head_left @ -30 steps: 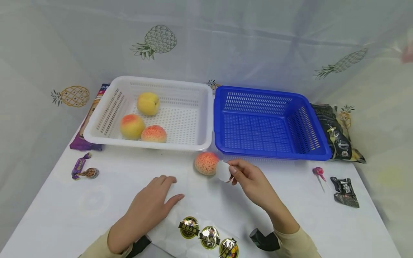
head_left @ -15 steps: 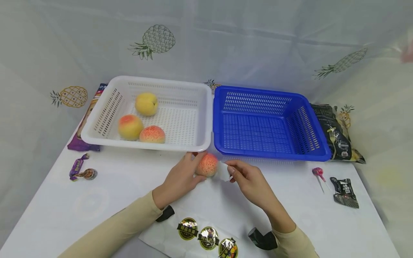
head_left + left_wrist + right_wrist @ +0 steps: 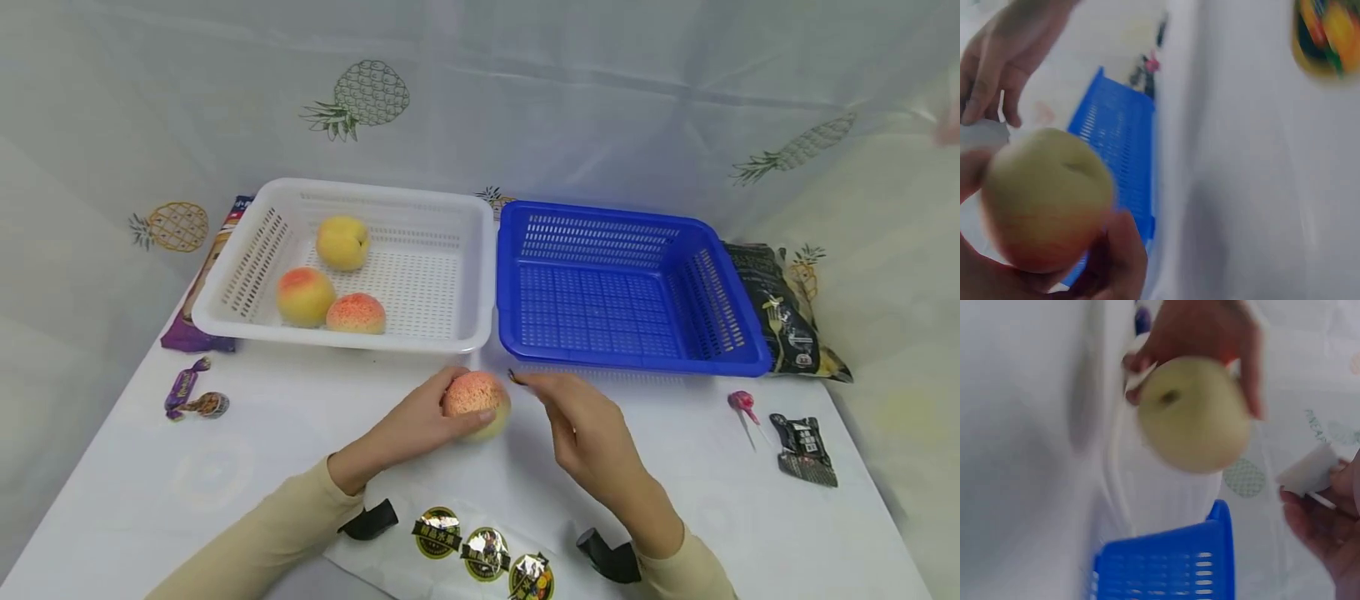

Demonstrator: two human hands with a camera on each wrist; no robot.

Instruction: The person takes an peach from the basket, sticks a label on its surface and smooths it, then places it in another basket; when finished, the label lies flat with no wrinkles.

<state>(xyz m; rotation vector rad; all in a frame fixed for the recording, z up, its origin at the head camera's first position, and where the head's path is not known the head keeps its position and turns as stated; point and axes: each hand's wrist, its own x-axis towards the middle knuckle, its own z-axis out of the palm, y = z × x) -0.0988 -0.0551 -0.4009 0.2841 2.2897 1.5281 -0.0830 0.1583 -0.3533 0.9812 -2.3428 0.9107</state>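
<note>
My left hand (image 3: pixel 412 429) grips a peach (image 3: pixel 472 390), thumb across its near side and fingers behind it. Yellow skin and a small stem dimple show on the peach (image 3: pixel 1197 425) in the right wrist view. Just right of it, my right hand (image 3: pixel 592 442) pinches a sticker (image 3: pixel 1311 472) between thumb and fingers. The sticker's white back shows in the right wrist view; in the head view only a dark sliver of it is seen. Below the hands lies a white sheet (image 3: pixel 405 567) with several round black-and-gold stickers (image 3: pixel 486 553).
A white basket (image 3: pixel 330 335) with 3 peaches stands at back left, beside a blue basket (image 3: pixel 633 364). Snack bags lean at the outer sides, one purple (image 3: pixel 197 340), one black (image 3: pixel 780 317). Wrapped candies (image 3: pixel 182 387) lie left; a lollipop (image 3: pixel 741 402) and black packet (image 3: pixel 806 450) lie right.
My left hand has reached right, taken hold of the peach and turned it, bringing it slightly nearer. My right hand has tilted the sticker, so its white face no longer shows in the head view.
</note>
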